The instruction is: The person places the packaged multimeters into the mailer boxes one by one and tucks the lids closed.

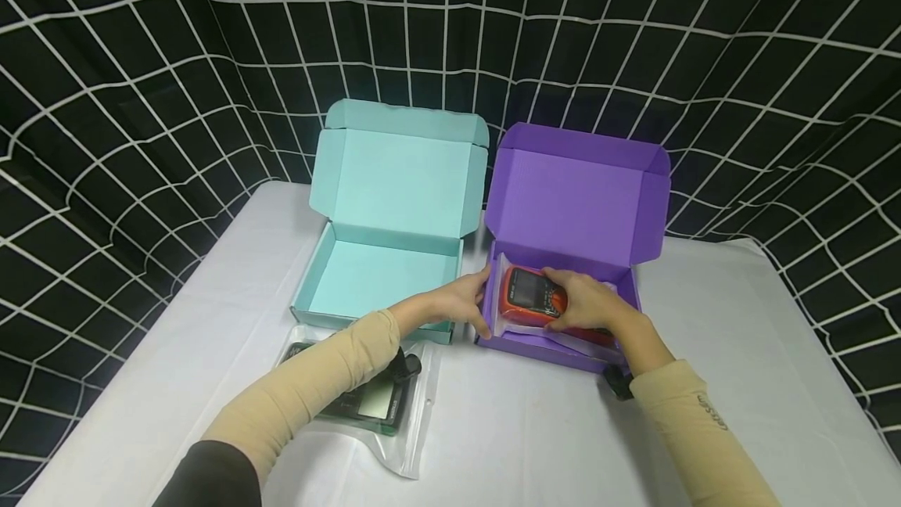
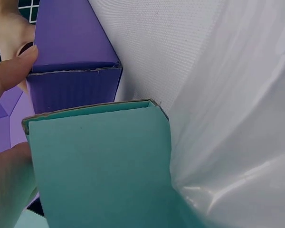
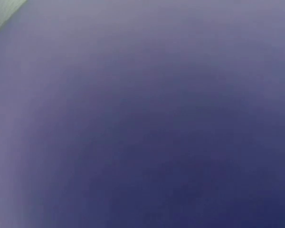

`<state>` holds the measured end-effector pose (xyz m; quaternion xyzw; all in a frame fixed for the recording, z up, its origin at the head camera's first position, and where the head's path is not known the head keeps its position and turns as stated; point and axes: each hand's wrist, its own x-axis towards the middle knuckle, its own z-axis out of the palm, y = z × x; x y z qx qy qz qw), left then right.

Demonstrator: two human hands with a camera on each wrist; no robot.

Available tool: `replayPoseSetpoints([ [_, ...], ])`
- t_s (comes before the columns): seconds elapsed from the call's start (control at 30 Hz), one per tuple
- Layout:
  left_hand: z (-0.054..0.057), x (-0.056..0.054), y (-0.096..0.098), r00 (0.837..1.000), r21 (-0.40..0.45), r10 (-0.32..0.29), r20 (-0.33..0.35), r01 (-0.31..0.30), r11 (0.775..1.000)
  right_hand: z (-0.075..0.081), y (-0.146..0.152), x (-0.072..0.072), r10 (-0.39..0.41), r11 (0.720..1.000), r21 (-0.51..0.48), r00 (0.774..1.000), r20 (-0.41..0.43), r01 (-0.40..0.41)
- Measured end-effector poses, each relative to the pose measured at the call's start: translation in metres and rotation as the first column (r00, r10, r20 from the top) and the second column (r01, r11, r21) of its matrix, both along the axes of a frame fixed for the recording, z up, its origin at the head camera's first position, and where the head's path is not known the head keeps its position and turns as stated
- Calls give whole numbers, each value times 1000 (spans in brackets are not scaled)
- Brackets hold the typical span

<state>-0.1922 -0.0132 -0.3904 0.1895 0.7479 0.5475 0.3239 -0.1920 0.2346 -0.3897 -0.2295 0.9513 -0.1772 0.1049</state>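
Behind purple box [image 1: 566, 202] on white table [image 1: 521, 429]: black, white-gridded curtain [image 1: 591, 45].

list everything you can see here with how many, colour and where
teal box: 1, pale teal, open, on the left
purple box: 1, purple, open, right of the teal one
multimeter: 1, orange-red and black, in the purple box
plastic wrapping: count unclear, whitish, by the multimeter
bag: 1, clear, before the teal box
device: 1, dark with green edge, inside the bag
tabletop: 1, white, under everything
backdrop: black, white grid, behind
beige sleeves: 2, forearms
left hand: 1, bare, at the purple box's left wall
right hand: 1, bare, gripping the multimeter
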Motion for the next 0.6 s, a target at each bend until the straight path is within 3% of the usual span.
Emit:
replayPoseSetpoints([
  [0.3, 1, -1, 0, 1000, 22, 3, -7, -3, 1000, 7, -2, 8, -1, 998, 69, 1000, -4, 2],
  [0.47, 1, -4, -2, 1000, 58, -1, 10, 0, 998, 16, 2, 12, 3, 1000, -29, 1000, 12, -3],
  [0.6, 5, -9, -4, 999, 44, 22, 38, -24, 999, 31, 10, 17, -112, 975, -199, 992, -57, 98],
])
